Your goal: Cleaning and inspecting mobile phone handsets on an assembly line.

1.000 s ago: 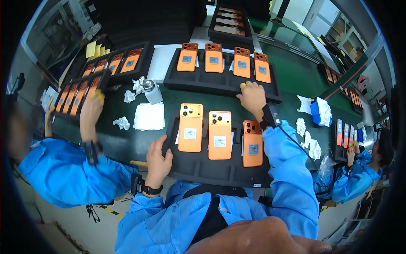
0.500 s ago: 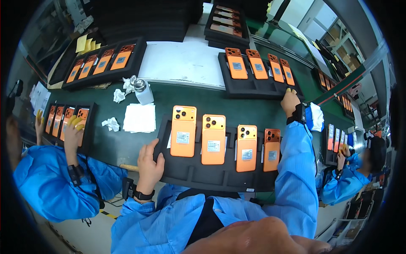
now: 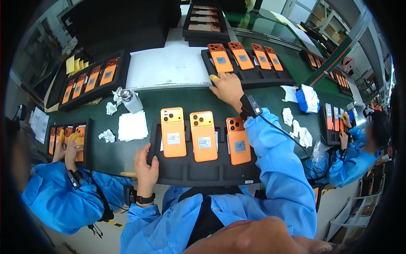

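Note:
A black tray [image 3: 192, 173] lies in front of me with three orange phones in view: a left phone [image 3: 174, 135], a middle phone [image 3: 204, 139] and a right phone [image 3: 240, 146]. Labels sit on their backs. My sleeve covers the tray's right end. At the tray's left edge rests my left hand [image 3: 146, 169], fingers stretched up and thumb apart. My right hand [image 3: 228, 89] reaches across to a far black tray [image 3: 262, 78], at the lower end of its leftmost orange phone [image 3: 220, 59]. Its fingers look apart, one in a yellow finger cot; their tips are partly hidden.
White wipes [image 3: 133, 126], a metal-topped bottle [image 3: 131, 100] and crumpled tissues [image 3: 107, 136] lie left. A blue box of tissues [image 3: 307, 100] stands right. Another phone tray [image 3: 120, 76] sits back left, stacked trays [image 3: 206, 37] at the back. Co-workers handle phones on both sides.
My right hand has moved left along the far tray, from its right corner to its leftmost phone. My sleeve now hides the near tray's right end. The left hand stays at the tray edge.

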Available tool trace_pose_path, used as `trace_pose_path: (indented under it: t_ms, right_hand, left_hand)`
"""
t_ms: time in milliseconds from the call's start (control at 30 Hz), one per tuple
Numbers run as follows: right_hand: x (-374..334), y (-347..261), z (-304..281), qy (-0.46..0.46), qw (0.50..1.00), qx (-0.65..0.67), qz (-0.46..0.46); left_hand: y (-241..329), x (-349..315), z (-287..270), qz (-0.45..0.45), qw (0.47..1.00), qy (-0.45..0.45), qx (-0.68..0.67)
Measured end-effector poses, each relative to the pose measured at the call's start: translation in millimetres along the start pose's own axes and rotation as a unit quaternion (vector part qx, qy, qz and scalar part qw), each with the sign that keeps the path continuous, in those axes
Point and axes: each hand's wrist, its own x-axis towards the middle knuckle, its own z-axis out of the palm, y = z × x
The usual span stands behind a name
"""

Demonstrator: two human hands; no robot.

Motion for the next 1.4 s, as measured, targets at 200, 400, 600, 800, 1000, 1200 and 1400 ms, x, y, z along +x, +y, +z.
trace_pose_path:
  t_ms: [200, 400, 600, 800, 1000, 1200, 1400]
  right_hand:
    - [-14, 35, -4, -0.002, 0.996, -0.021, 0.082]
    - [-29, 102, 5, -0.103, 0.964, -0.126, 0.212]
    - [-49, 122, -6, -0.128, 0.913, -0.109, 0.371]
    - [-138, 95, -73, -0.060, 0.960, -0.011, 0.273]
    - [-234, 25, -121, -0.031, 0.909, 0.189, 0.370]
    - [-312, 1, -115, -0.005, 0.908, 0.171, 0.383]
    - [-349, -26, -116, 0.037, 0.909, 0.162, 0.382]
  left_hand:
    - [0, -2, 2, -0.006, 0.999, 0.010, -0.036]
    - [0, 1, -2, -0.024, 0.999, -0.014, -0.037]
    - [-13, 2, 4, -0.036, 0.997, -0.003, -0.061]
    - [-29, 0, 6, -0.053, 0.987, 0.018, -0.150]
    - [76, 15, -28, 0.230, 0.962, -0.019, -0.144]
    - [169, -13, -51, 0.518, 0.802, -0.088, -0.284]
    - [199, -16, -5, 0.475, 0.726, -0.082, -0.489]
